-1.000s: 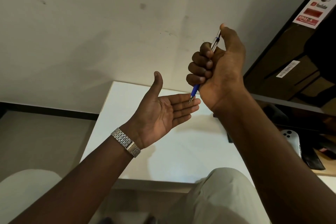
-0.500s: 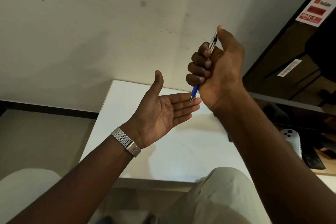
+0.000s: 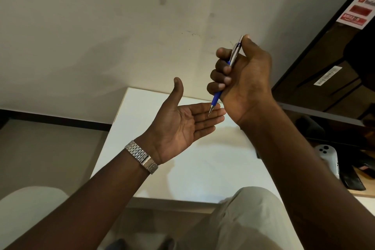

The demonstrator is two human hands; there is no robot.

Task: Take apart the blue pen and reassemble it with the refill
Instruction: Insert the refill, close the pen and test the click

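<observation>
Head view, items as seen from beside the person:

1. Blue pen (image 3: 217,96): whole, held nearly upright and tilted a little to the right. Blue lower barrel with a metal tip pointing down; silver upper part (image 3: 236,51) with a clip showing above the fist. The tip sits over the fingers of the other hand; whether it touches them cannot be told.
2. Right hand (image 3: 243,79): closed in a fist around the pen's middle, fingers (image 3: 220,73) curled over the barrel, thumb raised with its tip against the silver top end.
3. Left hand (image 3: 182,126): palm up and flat, fingers together and stretched toward the right hand, thumb standing up. Nothing gripped in it.
4. Metal watch band (image 3: 142,157): silver links, on the left wrist.
5. White table (image 3: 203,168): below both hands, its top plain; the hands are raised above it.
6. Beige trouser leg (image 3: 249,219): at the near edge of the table, bottom centre.
7. Pale wall (image 3: 101,36): behind the table, with a few small marks.
8. Dark cabinet (image 3: 324,87): at the right, with stickers near its upper corner.
9. White controller (image 3: 328,154): on a lower wooden surface at the right, beside a flat black object (image 3: 351,180).
</observation>
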